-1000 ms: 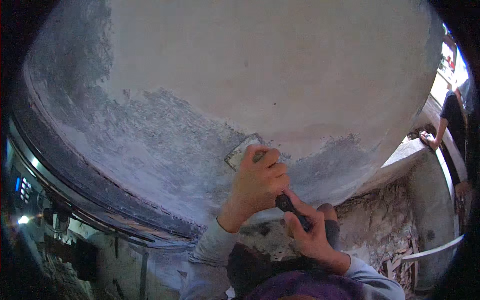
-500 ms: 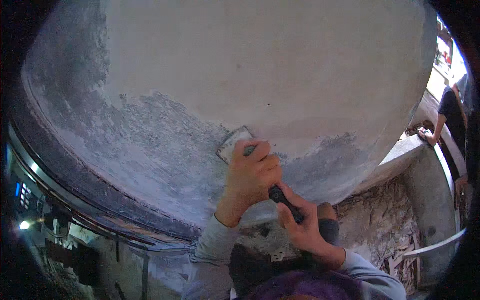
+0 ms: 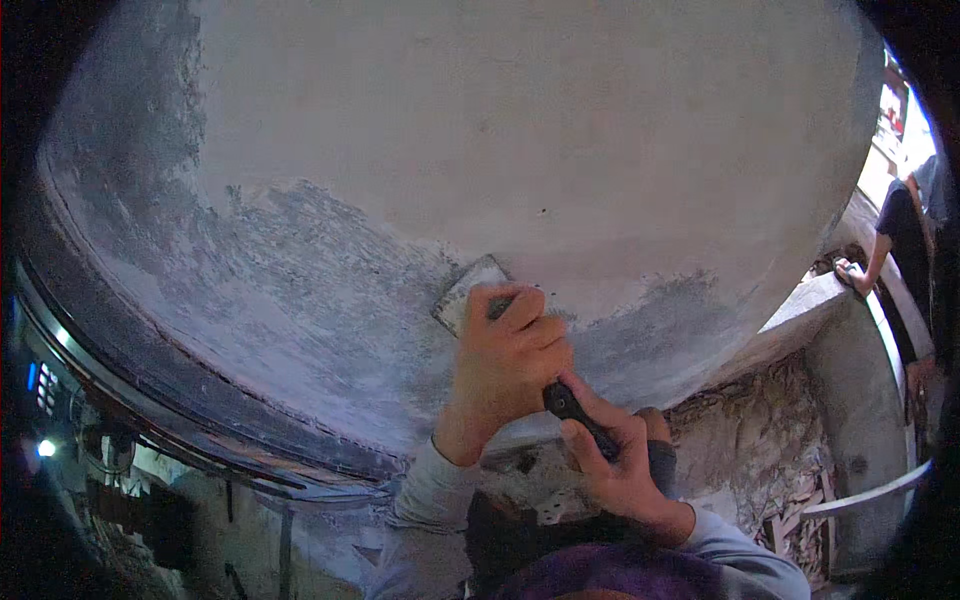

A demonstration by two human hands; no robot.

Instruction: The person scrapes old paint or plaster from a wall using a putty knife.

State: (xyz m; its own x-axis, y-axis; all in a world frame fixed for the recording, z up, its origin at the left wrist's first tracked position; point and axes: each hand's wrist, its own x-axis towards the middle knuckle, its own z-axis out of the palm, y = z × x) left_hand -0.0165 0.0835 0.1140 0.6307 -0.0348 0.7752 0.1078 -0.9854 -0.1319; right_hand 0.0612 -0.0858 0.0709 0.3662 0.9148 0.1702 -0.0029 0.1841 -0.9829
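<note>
Scraper (image 3: 580, 415), black-handled with a flat, pale-smeared blade, gripped two-handed at the large, curved, grey-and-cream shell (image 3: 600, 140)

Nearest, below the shell's lower edge, the right hand (image 3: 625, 470) has its fingers closed round the scraper's handle, thumb along the upper side. Further up, over the shell's lower middle, the left hand (image 3: 508, 355) is clenched round the tool just behind the blade (image 3: 466, 291), which seems to rest against the shell's patchy grey band.

By its look, the scraper should be light and stiff, not fragile; the handle probably gives the surest hold, while smears could make the blade end slippery. Gripping behind the blade, clear of its edge, seems the sound place for steering.

Beyond the shell's right edge, a dark-sleeved co-worker (image 3: 897, 215) rests a hand on a ledge (image 3: 815, 305); far off its lower left, a white lamp (image 3: 46, 448) glows.
</note>
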